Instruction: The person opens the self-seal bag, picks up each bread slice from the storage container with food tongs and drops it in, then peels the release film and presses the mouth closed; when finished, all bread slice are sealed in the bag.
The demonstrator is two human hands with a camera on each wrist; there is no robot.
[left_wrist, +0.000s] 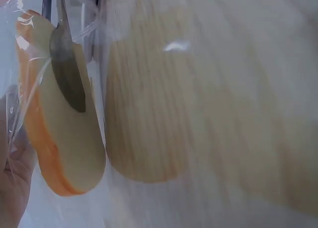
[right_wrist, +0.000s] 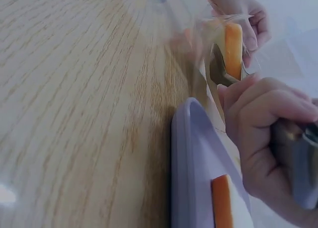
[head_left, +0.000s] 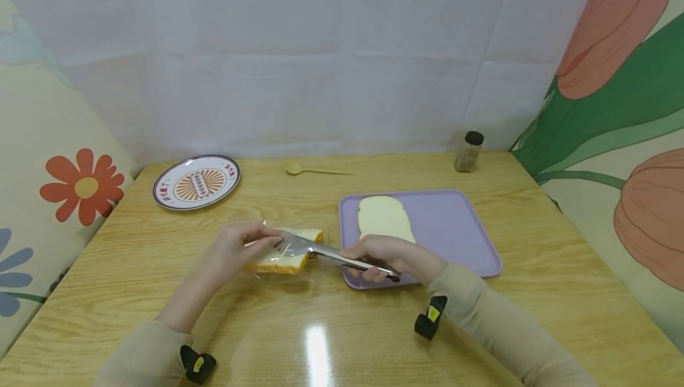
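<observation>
My left hand (head_left: 232, 253) pinches a clear plastic bag (left_wrist: 30, 89) that has a thick slice of bread (head_left: 285, 267) with an orange-brown crust in it. In my right hand (head_left: 387, 254) are metal tongs (head_left: 333, 254), gripped along the handles and pointing left into the bag. One tong blade (left_wrist: 64, 69) lies over the pale face of the slice in the left wrist view. The right wrist view shows tong ends on both sides of the slice; whether they squeeze it, I cannot tell. Another bread slice (head_left: 383, 218) lies on the purple tray (head_left: 454, 232), partly hidden behind my right hand.
A white plate with a printed sunburst (head_left: 224, 192) stands at the back left. A gold spoon (head_left: 294, 168) lies at the back middle, and a black-capped jar (head_left: 468, 154) stands at the back right. A white curtain (head_left: 320, 66) hangs behind the wooden table (head_left: 256, 327).
</observation>
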